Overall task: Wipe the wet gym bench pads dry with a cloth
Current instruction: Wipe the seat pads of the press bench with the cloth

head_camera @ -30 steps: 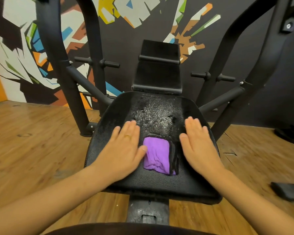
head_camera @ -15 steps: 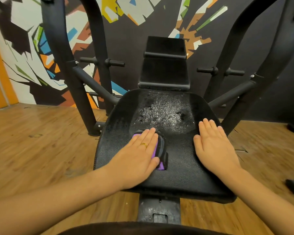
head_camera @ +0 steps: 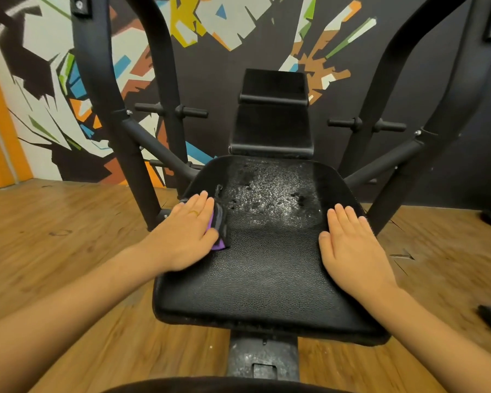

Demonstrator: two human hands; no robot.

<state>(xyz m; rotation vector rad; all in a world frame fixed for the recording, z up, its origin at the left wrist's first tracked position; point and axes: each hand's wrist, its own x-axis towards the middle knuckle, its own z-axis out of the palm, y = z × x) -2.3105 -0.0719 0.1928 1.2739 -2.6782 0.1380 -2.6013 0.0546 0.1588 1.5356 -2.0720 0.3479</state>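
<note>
Left hand [head_camera: 186,232] flat atop cloth [head_camera: 220,225]

- The middle of the seat pad [head_camera: 267,273] lies bare between the left hand [head_camera: 186,234], flat on the purple cloth [head_camera: 219,225] at the left edge, and the right hand [head_camera: 352,248], flat near the right edge
- Back pad [head_camera: 272,123] walls the far side
- Black frame tubes [head_camera: 116,109] flank both sides

Both hands [head_camera: 186,231] [head_camera: 352,248] flat, fingers extended.
</note>
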